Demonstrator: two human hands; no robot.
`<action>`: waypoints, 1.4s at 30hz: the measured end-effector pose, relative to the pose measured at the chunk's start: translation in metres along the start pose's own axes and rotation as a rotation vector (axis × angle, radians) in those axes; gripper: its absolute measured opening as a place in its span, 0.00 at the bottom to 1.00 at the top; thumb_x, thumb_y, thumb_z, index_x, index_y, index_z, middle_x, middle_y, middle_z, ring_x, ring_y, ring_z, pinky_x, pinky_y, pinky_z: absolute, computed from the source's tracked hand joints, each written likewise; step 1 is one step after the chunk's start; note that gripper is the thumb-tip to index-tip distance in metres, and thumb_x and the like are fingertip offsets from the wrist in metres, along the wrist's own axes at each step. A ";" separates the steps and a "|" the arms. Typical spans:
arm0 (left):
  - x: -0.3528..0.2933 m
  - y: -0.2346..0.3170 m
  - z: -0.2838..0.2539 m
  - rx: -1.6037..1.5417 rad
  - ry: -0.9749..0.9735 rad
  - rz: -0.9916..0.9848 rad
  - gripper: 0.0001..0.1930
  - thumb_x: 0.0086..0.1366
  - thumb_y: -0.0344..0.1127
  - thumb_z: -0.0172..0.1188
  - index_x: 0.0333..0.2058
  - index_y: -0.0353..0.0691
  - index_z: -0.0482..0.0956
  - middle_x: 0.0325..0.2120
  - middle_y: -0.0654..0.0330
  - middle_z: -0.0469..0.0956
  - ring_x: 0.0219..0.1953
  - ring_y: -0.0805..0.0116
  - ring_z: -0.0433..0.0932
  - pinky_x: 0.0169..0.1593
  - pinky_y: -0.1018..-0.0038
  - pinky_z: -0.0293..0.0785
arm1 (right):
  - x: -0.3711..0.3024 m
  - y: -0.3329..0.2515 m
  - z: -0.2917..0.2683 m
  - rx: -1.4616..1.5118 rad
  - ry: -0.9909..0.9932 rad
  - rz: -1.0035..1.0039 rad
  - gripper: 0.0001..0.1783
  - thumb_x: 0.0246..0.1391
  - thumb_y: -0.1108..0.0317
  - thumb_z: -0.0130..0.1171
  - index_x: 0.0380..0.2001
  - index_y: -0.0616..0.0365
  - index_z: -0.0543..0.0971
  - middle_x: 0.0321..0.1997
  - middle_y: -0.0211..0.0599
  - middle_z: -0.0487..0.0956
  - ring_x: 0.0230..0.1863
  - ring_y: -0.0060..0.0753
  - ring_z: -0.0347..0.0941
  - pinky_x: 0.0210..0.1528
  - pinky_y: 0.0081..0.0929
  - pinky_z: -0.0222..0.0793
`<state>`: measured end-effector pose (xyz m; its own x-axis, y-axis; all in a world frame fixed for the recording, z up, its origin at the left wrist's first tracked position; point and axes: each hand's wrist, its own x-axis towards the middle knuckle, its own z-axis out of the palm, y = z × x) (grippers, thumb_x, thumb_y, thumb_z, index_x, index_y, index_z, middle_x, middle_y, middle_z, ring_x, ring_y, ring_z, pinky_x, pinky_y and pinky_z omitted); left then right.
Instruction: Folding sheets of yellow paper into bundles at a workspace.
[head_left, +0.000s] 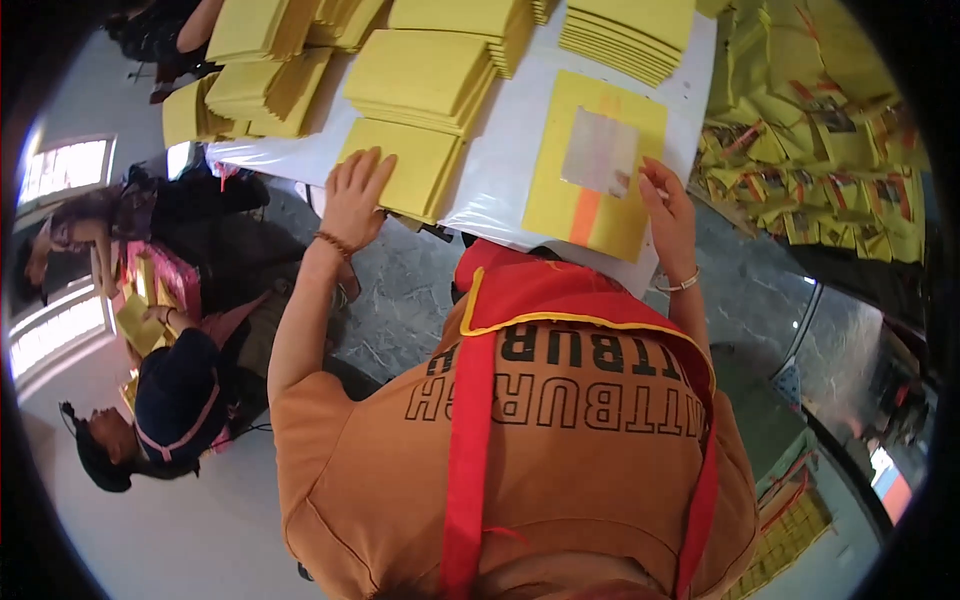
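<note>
My left hand (360, 192) spreads over the near yellow stack (418, 165), probably steadying it; right hand (668, 197) edges the single yellow piece (617, 222), can't tell if pinching.

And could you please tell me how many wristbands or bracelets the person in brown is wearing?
2: a brown beaded bracelet behind the left hand, which rests on a yellow stack, and a pale band behind the right hand, at the striped yellow piece. None seems hidden.

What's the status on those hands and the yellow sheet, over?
Left hand resting on near yellow stack. Right hand at right edge of yellow sheet, grip unclear. Pale rectangle covering part of its orange stripe.
</note>
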<state>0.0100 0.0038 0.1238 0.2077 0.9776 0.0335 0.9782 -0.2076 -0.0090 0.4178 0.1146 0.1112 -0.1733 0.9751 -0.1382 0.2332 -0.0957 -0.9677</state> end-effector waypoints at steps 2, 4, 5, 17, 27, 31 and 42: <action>0.003 0.005 -0.019 -0.013 -0.008 0.013 0.37 0.48 0.33 0.59 0.59 0.46 0.59 0.58 0.53 0.59 0.59 0.52 0.57 0.59 0.57 0.53 | 0.001 0.005 -0.011 -0.134 0.056 -0.098 0.16 0.54 0.67 0.55 0.47 0.55 0.74 0.43 0.30 0.75 0.46 0.27 0.70 0.47 0.22 0.64; 0.006 0.009 -0.031 0.009 0.016 0.015 0.39 0.49 0.42 0.64 0.60 0.47 0.58 0.58 0.52 0.59 0.58 0.51 0.58 0.59 0.57 0.53 | 0.005 0.010 -0.018 -0.275 0.099 -0.193 0.17 0.52 0.66 0.57 0.46 0.54 0.75 0.43 0.31 0.75 0.46 0.30 0.69 0.48 0.25 0.64; 0.010 0.015 -0.040 0.002 0.008 0.024 0.39 0.49 0.42 0.64 0.60 0.47 0.58 0.58 0.52 0.59 0.58 0.51 0.58 0.59 0.57 0.53 | 0.007 0.015 -0.019 -0.365 0.095 -0.323 0.16 0.49 0.65 0.58 0.44 0.53 0.76 0.43 0.31 0.76 0.48 0.33 0.68 0.49 0.29 0.63; 0.081 0.158 0.024 -0.484 0.153 0.526 0.21 0.51 0.35 0.62 0.45 0.39 0.72 0.40 0.57 0.72 0.45 0.57 0.69 0.48 0.66 0.67 | 0.005 0.059 0.001 -0.429 0.062 -0.460 0.08 0.41 0.64 0.64 0.28 0.50 0.80 0.45 0.29 0.74 0.58 0.41 0.57 0.59 0.37 0.50; 0.099 0.147 0.017 -0.766 0.030 0.500 0.06 0.53 0.31 0.59 0.30 0.37 0.77 0.28 0.56 0.74 0.33 0.57 0.72 0.37 0.69 0.70 | 0.009 0.074 -0.009 -0.147 -0.028 -0.408 0.07 0.50 0.65 0.56 0.25 0.55 0.78 0.49 0.28 0.74 0.61 0.39 0.53 0.62 0.33 0.46; 0.103 0.148 0.016 -0.816 -0.028 0.419 0.05 0.55 0.31 0.56 0.27 0.35 0.75 0.24 0.54 0.73 0.30 0.55 0.72 0.34 0.66 0.69 | 0.008 0.072 -0.008 -0.125 -0.025 -0.384 0.11 0.54 0.65 0.51 0.24 0.57 0.78 0.49 0.29 0.75 0.62 0.38 0.53 0.62 0.33 0.45; 0.102 0.151 0.016 -0.933 -0.080 0.202 0.07 0.55 0.34 0.57 0.27 0.35 0.76 0.21 0.55 0.74 0.26 0.60 0.73 0.31 0.69 0.69 | 0.008 0.069 -0.005 -0.027 0.016 -0.315 0.14 0.57 0.63 0.48 0.22 0.57 0.77 0.47 0.32 0.76 0.61 0.36 0.53 0.63 0.31 0.43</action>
<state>0.1786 0.0730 0.1095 0.4054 0.9128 0.0500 0.5386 -0.2827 0.7937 0.4373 0.1168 0.0446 -0.2264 0.9589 0.1711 0.1957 0.2168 -0.9564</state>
